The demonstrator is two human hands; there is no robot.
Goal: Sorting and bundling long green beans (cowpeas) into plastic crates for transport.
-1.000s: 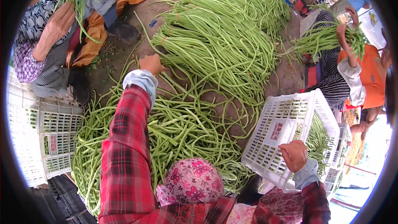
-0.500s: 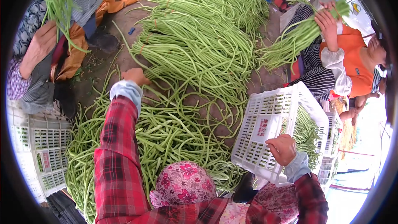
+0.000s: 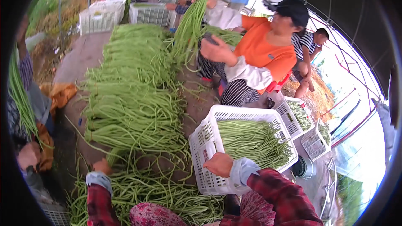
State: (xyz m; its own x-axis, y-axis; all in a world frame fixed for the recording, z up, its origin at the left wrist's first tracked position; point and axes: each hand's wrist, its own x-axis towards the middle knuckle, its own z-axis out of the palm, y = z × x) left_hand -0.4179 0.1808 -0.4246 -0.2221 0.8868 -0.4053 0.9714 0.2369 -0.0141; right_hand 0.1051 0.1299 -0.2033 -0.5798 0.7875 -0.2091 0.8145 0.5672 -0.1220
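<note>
My left hand is closed around the near end of a bunch of long green beans. This bunch lies at the near edge of long bean bundles laid in rows on the ground. Loose long beans are heaped below my left hand, in front of me. On the right, my right hand is curled into a fist in front of the near corner of a white plastic crate. Its palm side is hidden, so whatever it may hold cannot be seen. Cut beans fill much of that crate.
Across the crate, a person in an orange top holds up a bunch of long beans. At left, another person's hand is near more beans. White crates stand at the back and right. A patterned knee is below me.
My view has tilted up and swung right, showing the far crates and people. My left hand is now on a bunch's end. The orange-topped person has raised a bunch upright.
</note>
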